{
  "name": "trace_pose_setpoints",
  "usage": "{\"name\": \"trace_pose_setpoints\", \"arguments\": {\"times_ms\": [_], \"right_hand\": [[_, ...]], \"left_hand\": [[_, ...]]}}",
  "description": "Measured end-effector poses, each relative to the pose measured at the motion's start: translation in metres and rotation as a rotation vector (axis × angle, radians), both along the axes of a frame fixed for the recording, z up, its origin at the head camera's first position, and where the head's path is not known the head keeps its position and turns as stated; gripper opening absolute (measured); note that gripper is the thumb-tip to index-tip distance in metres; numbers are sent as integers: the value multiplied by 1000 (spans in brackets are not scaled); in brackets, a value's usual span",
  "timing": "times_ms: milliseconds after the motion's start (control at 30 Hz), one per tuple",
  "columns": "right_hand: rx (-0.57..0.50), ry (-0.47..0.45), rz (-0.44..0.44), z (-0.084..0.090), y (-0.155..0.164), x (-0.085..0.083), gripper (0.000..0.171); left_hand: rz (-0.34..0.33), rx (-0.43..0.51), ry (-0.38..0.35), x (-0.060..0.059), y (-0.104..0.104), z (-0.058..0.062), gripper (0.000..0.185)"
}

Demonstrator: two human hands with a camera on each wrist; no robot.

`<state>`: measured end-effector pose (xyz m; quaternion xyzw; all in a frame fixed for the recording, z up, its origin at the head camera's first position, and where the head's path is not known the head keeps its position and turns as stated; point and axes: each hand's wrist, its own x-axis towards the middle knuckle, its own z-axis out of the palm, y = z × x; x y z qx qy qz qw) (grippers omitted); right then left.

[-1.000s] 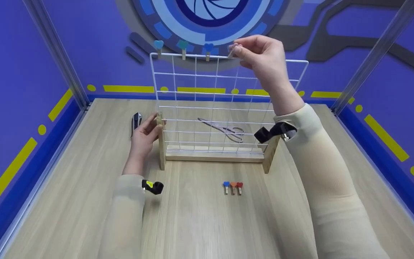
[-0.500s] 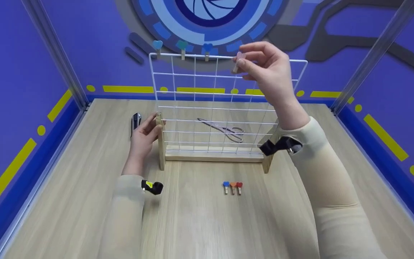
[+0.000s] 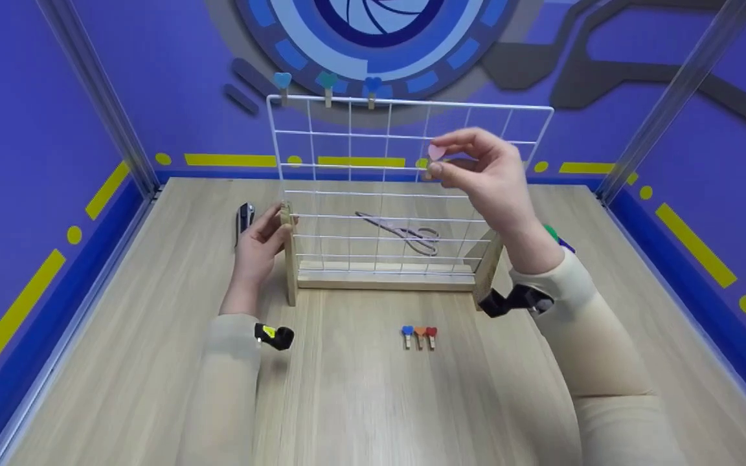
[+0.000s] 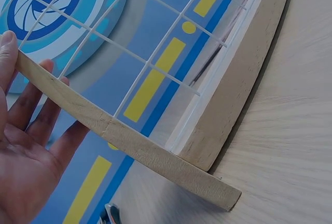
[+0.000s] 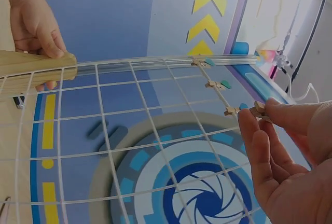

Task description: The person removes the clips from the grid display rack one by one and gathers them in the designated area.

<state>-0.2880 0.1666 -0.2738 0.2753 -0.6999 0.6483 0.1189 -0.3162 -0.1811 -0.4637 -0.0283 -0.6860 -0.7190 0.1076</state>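
Observation:
My left hand (image 3: 258, 246) grips the left wooden side post (image 3: 291, 272) of a stand that bears a white wire grid (image 3: 463, 105). In front of the grid's right half, my right hand (image 3: 493, 178) pinches a small wooden clothespin with a pink heart (image 3: 436, 152) between thumb and fingers, apart from the top wire. Clipped along that wire at the left are clothespins with a light blue heart (image 3: 282, 80), a green heart (image 3: 327, 79) and a blue heart (image 3: 373, 83). On the table lie clothespins with a blue heart (image 3: 407, 331), an orange heart (image 3: 420, 332) and a red heart (image 3: 432, 332).
Scissors (image 3: 405, 233) lie on the table behind the grid. A utility knife (image 3: 244, 223) is beyond my left hand. Partly hidden by my right wrist is a green and purple object (image 3: 566, 246). Blue-purple walls enclose the table on the left, back and right.
My right hand has come down from the top wire to the grid's upper middle, keeping the pink-heart clothespin in its pinch. My left hand stays on the post.

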Motion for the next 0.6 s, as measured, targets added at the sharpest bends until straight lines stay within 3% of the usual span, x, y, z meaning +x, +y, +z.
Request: {"name": "trace_pose_setpoints", "arguments": {"times_ms": [200, 467, 600], "right_hand": [[62, -44, 7, -23, 10, 9, 26], [206, -181, -60, -61, 25, 18, 30], [223, -253, -68, -82, 35, 21, 32]], "left_hand": [[7, -32, -10, 1, -1, 1, 58], [12, -24, 2, 1, 0, 1, 55], [9, -17, 13, 1, 0, 0, 56]]}}
